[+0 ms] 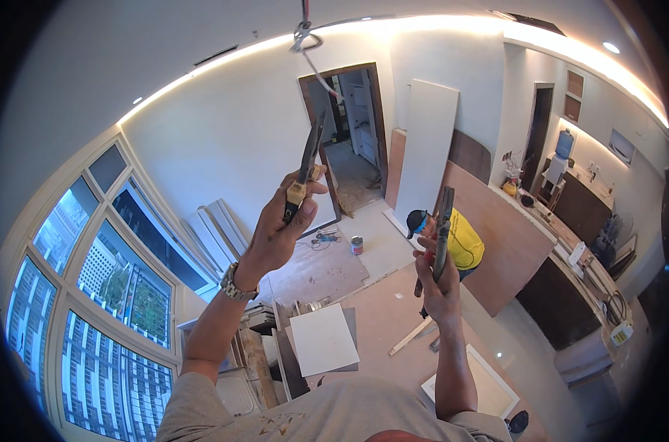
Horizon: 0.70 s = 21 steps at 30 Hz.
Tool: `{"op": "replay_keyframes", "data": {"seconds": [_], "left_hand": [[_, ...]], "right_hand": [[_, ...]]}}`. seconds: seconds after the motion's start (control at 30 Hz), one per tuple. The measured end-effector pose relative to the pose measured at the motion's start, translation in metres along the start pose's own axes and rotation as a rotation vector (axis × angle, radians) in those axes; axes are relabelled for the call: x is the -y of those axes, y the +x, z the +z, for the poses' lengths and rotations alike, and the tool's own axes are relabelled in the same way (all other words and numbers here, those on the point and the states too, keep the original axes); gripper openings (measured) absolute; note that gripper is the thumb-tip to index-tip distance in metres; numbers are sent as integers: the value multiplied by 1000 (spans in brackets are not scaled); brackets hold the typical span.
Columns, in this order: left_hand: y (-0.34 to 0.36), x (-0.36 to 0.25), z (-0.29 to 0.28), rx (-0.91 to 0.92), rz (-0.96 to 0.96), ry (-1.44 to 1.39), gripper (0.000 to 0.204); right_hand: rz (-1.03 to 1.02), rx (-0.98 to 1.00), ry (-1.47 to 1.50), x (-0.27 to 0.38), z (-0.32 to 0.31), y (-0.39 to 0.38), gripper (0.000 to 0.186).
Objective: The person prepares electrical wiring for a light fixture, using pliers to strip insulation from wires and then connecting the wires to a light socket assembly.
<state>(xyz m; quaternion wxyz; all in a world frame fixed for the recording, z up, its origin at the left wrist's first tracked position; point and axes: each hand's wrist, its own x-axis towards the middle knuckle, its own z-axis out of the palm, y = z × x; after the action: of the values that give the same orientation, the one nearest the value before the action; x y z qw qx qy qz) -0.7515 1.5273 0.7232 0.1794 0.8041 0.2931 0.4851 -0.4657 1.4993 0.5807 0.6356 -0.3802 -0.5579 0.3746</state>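
My left hand (290,214) is raised near the middle, closed round a yellow-and-black utility knife (296,197) with its long dark blade pointing up. My right hand (434,283) is held up to the right, gripping a dark grey tool with a red part (443,221), which looks like pliers. The two hands are apart. Above them, wires (305,40) with a looped knot hang from the ceiling, their lower end near the knife's tip in the picture.
A co-worker in a yellow shirt (465,239) bends beside leaning boards (496,265) below me. A paint can (356,244), cables (323,239) and panels (323,339) lie on the floor. Windows (120,295) line the left; a cluttered counter (581,272) runs along the right.
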Motion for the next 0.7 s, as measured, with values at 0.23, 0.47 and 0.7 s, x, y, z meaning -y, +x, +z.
{"op": "replay_keyframes", "data": {"seconds": [0.23,0.47,0.7], "left_hand": [[-25,23,-5,-132,-38,-108,33],[-17,-8,-29,-3,-241,-411,37],[14,-35,-48,19,-220,-303,37]], "right_hand": [[56,-8,-31,-4,-1,-4,31],[9,19,-78,-17,-1,-4,34],[117,34,-21,-8,6,-7,30]]}}
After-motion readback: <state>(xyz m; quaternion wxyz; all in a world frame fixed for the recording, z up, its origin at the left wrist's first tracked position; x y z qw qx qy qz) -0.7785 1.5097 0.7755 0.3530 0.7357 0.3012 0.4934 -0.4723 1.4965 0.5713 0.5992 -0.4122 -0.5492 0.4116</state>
